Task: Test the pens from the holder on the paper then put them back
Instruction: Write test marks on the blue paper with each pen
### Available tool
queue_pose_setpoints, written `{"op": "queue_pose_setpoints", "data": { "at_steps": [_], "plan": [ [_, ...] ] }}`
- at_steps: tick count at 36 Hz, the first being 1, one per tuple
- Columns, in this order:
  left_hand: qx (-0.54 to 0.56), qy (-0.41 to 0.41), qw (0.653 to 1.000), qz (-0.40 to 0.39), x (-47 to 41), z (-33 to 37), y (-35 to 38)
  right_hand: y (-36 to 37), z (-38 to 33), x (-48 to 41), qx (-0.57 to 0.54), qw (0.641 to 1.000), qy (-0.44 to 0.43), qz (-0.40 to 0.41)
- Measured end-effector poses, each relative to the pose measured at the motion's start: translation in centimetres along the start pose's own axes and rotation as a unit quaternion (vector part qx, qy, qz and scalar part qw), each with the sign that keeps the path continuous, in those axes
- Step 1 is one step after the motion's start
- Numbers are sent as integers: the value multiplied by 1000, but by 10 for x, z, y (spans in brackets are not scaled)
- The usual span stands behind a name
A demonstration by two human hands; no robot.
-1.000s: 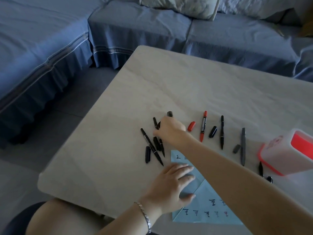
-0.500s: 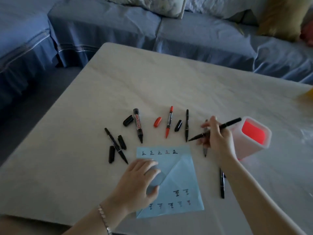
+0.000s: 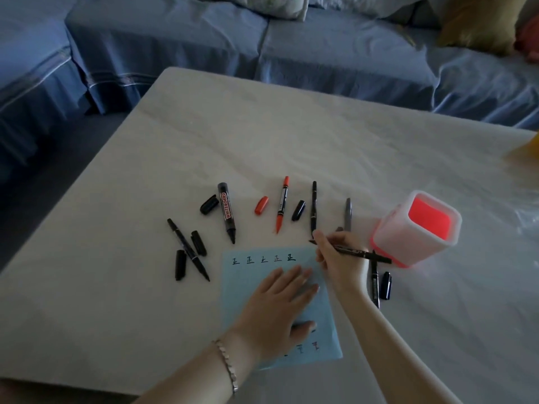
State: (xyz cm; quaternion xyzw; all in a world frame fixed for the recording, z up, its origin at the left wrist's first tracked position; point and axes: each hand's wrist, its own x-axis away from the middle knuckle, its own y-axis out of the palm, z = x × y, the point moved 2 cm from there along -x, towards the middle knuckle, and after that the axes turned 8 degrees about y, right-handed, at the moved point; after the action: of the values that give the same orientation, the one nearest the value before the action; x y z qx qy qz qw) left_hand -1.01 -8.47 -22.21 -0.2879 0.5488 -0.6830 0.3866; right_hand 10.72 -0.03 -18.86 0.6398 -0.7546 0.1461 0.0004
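Right fingers [image 3: 320, 239] pinch a black pen [image 3: 358, 253] just beside the holder [image 3: 408, 243]; left fingers [image 3: 294, 277] flat on the paper [image 3: 248, 290].

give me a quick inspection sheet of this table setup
surface: pale table, bare on its far half.
job's things: blue paper with a row of test marks; pen holder upright, no pens seen inside; whiteboard marker, red pen, several dark pens and loose caps lie beyond and beside the paper.
clutter: nothing seen.
hands: left hand flat on the paper; right hand grips a black pen, tip near the paper's far right corner.
cables: nothing seen.
surroundings: blue sofa behind the table.
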Motion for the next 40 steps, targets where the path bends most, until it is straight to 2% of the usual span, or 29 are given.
{"op": "queue_pose_setpoints", "data": {
  "at_steps": [4, 8, 23, 29, 40],
  "plan": [
    [5, 3, 1000, 5, 5, -4, 1, 2, 11, -1, 24, 997, -3, 68],
    [20, 2, 1000, 10, 5, -3, 2, 5, 20, -2, 52, 994, -23, 89],
    [19, -1, 1000, 24, 4, -1, 0, 9, 20, -4, 127, 988, -52, 73],
    [11, -2, 1000, 20, 4, -2, -1, 9, 20, -4, 122, 986, -61, 99],
    [18, -3, 1000, 21, 4, -2, 0, 8, 21, -3, 105, 990, -54, 80]
  ]
}}
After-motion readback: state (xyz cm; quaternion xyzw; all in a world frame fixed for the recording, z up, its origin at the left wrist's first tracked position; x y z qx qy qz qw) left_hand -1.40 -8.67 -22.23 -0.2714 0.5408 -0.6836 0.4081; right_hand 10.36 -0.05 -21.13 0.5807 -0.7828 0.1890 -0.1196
